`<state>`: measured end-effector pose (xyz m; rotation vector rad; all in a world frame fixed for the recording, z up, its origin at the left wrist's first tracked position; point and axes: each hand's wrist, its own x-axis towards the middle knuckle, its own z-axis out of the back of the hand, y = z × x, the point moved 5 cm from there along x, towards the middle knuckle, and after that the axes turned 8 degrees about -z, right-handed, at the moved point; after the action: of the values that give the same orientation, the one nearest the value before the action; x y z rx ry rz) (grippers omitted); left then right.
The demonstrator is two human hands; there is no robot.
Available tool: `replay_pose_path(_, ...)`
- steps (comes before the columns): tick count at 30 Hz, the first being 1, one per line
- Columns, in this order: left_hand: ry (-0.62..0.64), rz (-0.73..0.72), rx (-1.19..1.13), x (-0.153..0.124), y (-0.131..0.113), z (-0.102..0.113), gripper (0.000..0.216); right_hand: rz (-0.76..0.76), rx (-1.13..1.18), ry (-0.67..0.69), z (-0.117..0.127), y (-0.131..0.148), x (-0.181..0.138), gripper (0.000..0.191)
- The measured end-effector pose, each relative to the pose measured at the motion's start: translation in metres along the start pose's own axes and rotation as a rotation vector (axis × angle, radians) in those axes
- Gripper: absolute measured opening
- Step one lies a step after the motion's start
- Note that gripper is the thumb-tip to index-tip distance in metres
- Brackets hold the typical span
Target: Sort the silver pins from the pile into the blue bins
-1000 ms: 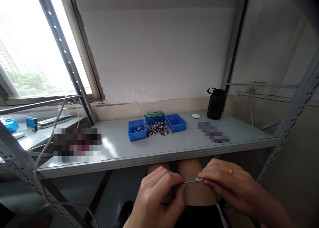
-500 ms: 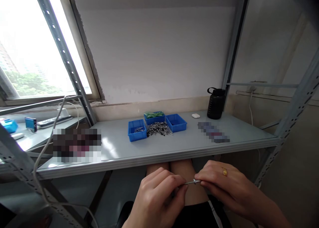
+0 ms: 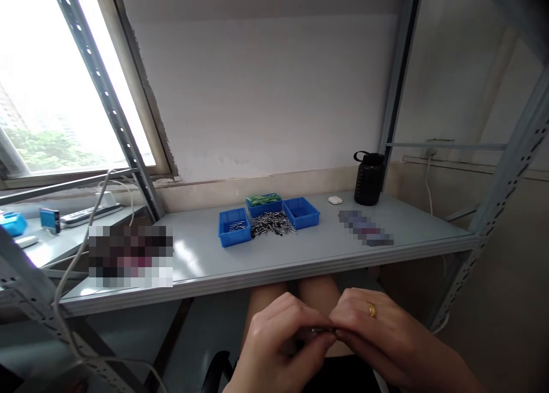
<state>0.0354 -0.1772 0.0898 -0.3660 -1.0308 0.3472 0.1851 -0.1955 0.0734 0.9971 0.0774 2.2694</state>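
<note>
Over my lap, in front of the table edge, both hands meet with their fingertips touching. My left hand (image 3: pixel 285 344) pinches a thin metal blind rivet (image 3: pixel 316 330), of which just a short shiny piece shows. Closed on its other end is my right hand (image 3: pixel 380 336), with a gold ring on one finger; its fingertips cover most of the rivet. Beyond the hands a loose pile of similar rivets (image 3: pixel 273 223) lies on the table (image 3: pixel 257 264), between three blue bins.
The left bin (image 3: pixel 235 237) holds a few rivets. Green packets (image 3: pixel 263 199) fill the back bin, and the right bin (image 3: pixel 301 213) stands beside the pile. A black bottle (image 3: pixel 369 180) and a small white case (image 3: pixel 335 200) stand at the back right. Metal shelf posts flank the table.
My hands have come together, so the rivet's flange and shank that showed between them are now mostly covered. The camera view has shifted slightly.
</note>
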Motion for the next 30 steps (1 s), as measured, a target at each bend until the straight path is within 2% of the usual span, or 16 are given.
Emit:
replay_pose_path(5,0.005,0.104,-0.052,0.000,0.008,-0.003,0.011,-0.001,-0.028,-0.057,0.001,0.001,0.003,0.019)
replay_pose_path(11,-0.037,0.128,-0.030,-0.003,0.008,0.000,0.017,-0.044,-0.059,-0.100,0.007,-0.005,0.001,0.017)
replay_pose_path(15,0.062,0.113,0.072,-0.002,0.010,-0.004,0.016,-0.081,-0.090,-0.214,0.015,-0.010,-0.007,0.017)
replay_pose_path(19,0.165,0.051,0.149,-0.003,0.010,-0.011,0.017,-0.046,-0.120,-0.179,0.011,-0.008,-0.004,0.018)
replay_pose_path(22,0.142,0.059,0.179,-0.003,0.011,-0.009,0.013,-0.033,-0.112,-0.129,0.009,-0.007,0.002,0.020)
replay_pose_path(30,0.044,0.057,0.171,-0.002,0.008,-0.002,0.013,-0.033,-0.153,-0.172,0.015,-0.012,-0.002,0.020)
